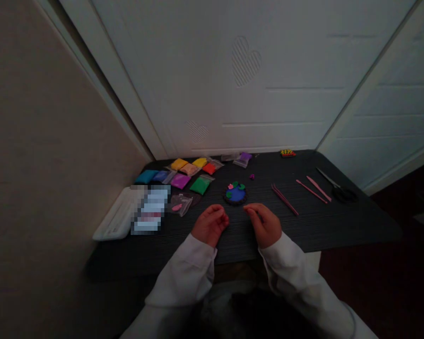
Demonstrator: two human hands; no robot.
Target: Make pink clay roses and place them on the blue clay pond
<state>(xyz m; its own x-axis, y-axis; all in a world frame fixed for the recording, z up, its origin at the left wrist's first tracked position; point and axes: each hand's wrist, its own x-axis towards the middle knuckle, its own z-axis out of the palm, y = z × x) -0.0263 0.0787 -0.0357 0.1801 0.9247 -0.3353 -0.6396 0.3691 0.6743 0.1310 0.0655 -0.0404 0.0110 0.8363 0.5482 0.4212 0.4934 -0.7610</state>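
My left hand [210,224] is closed in a pinch just above the dark table, and anything between its fingertips is too small to make out. Across a narrow gap, my right hand [264,224] also pinches thumb against forefinger; whether something sits there does not show. Just beyond both hands lies a small round clay pond [238,194], blue inside with a dark, bumpy rim. Green leaf shapes and a pink clay flower [230,187] rest on it. Behind it to the right sits a small purple clay piece [252,177].
Bags of coloured clay, including a green one [202,184], spread at the back left. A white tray [118,214] stands at the left edge. Tweezers [284,199], pink modelling tools [311,191] and scissors [343,193] lie right. A yellow-red piece [288,153] is at the back.
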